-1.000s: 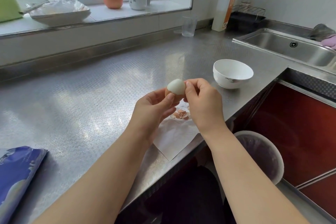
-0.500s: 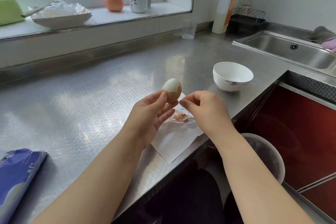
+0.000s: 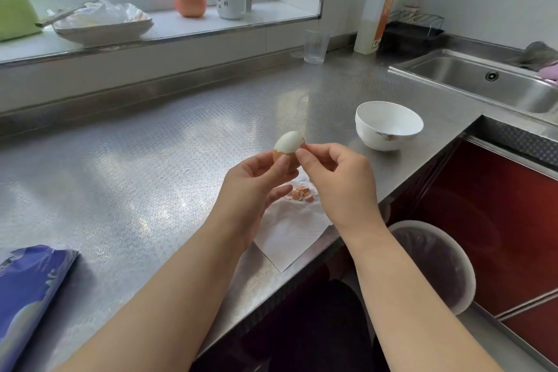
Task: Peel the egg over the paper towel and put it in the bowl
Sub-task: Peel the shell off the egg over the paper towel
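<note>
My left hand (image 3: pixel 256 187) holds a boiled egg (image 3: pixel 288 145) upright above the counter; its top half is bare white, its lower half still has brown shell. My right hand (image 3: pixel 335 178) pinches a bit of shell at the egg's right side with thumb and forefinger. Under both hands lies a white paper towel (image 3: pixel 290 232) with several brown shell bits (image 3: pixel 302 193) on it. The white bowl (image 3: pixel 389 125) stands to the right and beyond the hands, with nothing in it.
The steel counter ends just right of the towel, with a lined bin (image 3: pixel 434 263) below. A sink (image 3: pixel 495 84) lies at far right. A glass (image 3: pixel 315 45) and a bottle (image 3: pixel 376 9) stand at the back. A blue pack (image 3: pixel 27 290) lies at the near left.
My right hand came off the egg, dropped towards the towel, then returned to the egg's right side and pinched the shell. More white shows on the egg.
</note>
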The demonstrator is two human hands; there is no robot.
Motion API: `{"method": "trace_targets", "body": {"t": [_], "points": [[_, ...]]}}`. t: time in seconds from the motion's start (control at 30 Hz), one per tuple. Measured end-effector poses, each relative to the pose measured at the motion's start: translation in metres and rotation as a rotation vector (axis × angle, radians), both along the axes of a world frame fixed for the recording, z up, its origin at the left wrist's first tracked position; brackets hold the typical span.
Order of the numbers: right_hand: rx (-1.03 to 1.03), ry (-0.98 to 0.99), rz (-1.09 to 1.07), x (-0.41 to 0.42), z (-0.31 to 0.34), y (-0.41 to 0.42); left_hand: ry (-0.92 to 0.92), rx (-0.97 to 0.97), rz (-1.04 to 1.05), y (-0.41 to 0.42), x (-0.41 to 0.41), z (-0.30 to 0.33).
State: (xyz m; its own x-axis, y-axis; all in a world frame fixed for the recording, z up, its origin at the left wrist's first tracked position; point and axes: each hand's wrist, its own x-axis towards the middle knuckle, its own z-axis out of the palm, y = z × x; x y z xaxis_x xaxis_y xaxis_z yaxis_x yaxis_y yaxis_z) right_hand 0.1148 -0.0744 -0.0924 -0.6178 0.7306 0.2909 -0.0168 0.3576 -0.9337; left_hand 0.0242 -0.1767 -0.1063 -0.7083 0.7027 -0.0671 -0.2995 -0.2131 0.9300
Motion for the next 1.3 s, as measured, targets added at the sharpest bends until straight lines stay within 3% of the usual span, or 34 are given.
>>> {"method": "trace_targets", "body": {"t": [0.37,0.7,0.77,0.9,0.93,1.1,1.23,1.3], "points": [[0.108,-0.035,-0.123,-0.004,-0.007,-0.002,0.082,-0.067,0.032,0.001,0.0,-0.002],[0.602,-0.113,-0.264,-0.006,-0.008,-0.003,0.047,-0.077,0.077,0.0,0.0,-0.001],[0.543,-0.125,-0.234,-0.006,-0.006,0.0,0.034,-0.074,0.057,0.0,0.0,-0.001],[0.14,-0.076,-0.144,-0.004,-0.001,0.009,-0.065,-0.035,0.035,0.0,-0.002,0.001],[0.119,-0.094,-0.139,-0.003,-0.001,0.013,-0.092,-0.024,0.035,0.0,-0.003,0.002],[0.309,-0.52,0.059,0.006,-0.002,0.02,-0.172,0.014,0.013,0.0,-0.006,0.002],[0.392,-0.472,0.034,0.008,-0.001,0.019,-0.192,0.035,0.002,-0.001,-0.007,0.002],[0.32,-0.364,-0.015,0.005,0.0,0.021,-0.194,0.037,0.005,-0.001,-0.007,0.002]]}}
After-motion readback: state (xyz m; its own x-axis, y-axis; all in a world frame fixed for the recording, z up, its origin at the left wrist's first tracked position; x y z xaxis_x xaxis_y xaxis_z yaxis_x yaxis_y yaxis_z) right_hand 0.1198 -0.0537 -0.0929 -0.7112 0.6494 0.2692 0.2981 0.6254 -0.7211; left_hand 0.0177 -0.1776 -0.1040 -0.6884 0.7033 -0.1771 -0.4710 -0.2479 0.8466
